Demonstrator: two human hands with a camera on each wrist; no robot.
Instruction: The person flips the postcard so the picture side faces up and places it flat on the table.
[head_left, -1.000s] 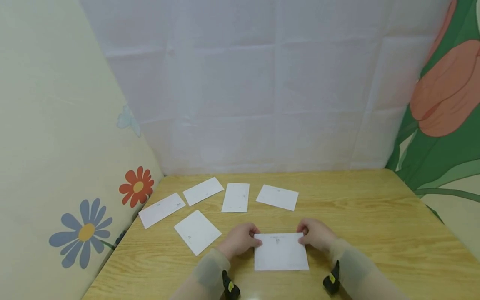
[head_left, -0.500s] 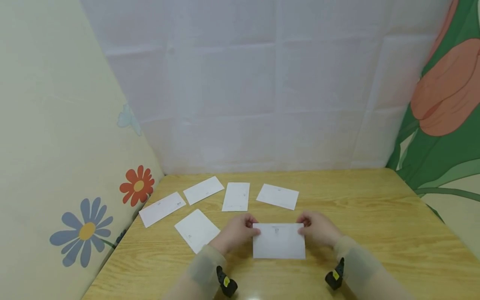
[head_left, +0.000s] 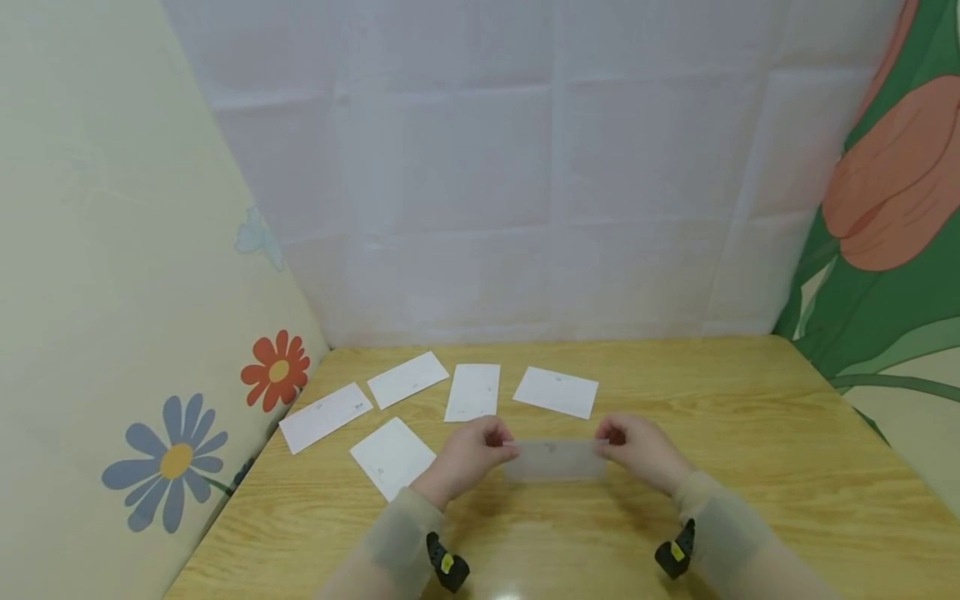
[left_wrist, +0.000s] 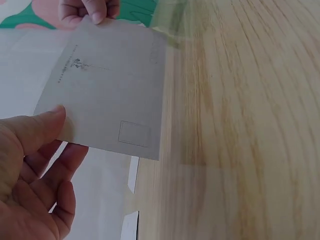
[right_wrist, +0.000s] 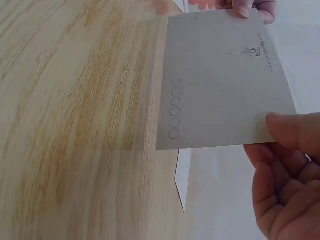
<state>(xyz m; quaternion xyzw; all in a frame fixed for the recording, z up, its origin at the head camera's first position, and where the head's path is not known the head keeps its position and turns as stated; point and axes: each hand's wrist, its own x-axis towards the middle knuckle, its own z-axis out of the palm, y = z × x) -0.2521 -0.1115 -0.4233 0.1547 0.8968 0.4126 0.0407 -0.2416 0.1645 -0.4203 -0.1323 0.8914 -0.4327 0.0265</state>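
A white postcard (head_left: pixel 557 465) is held between both hands, lifted over the table and blurred in the head view. My left hand (head_left: pixel 468 457) pinches its left end, thumb on the near face and fingers behind. On the opposite end, my right hand (head_left: pixel 643 454) has the same thumb-and-finger pinch. The left wrist view shows the postcard's face (left_wrist: pixel 107 90) with a stamp box, a small printed figure and a thin line. A row of small circles runs along one side of the postcard (right_wrist: pixel 220 85) in the right wrist view.
Several more white cards lie on the wooden table (head_left: pixel 750 433): a tilted card (head_left: pixel 392 458) beside the left forearm, and an upright card (head_left: pixel 472 392) and a slanted card (head_left: pixel 556 392) beyond the hands. A white cloth (head_left: pixel 555 167) hangs at the table's back edge.
Both hands have raised the postcard and moved it slightly away from the body. Its face has tipped, so it looks much narrower in the head view. The other cards stay put.
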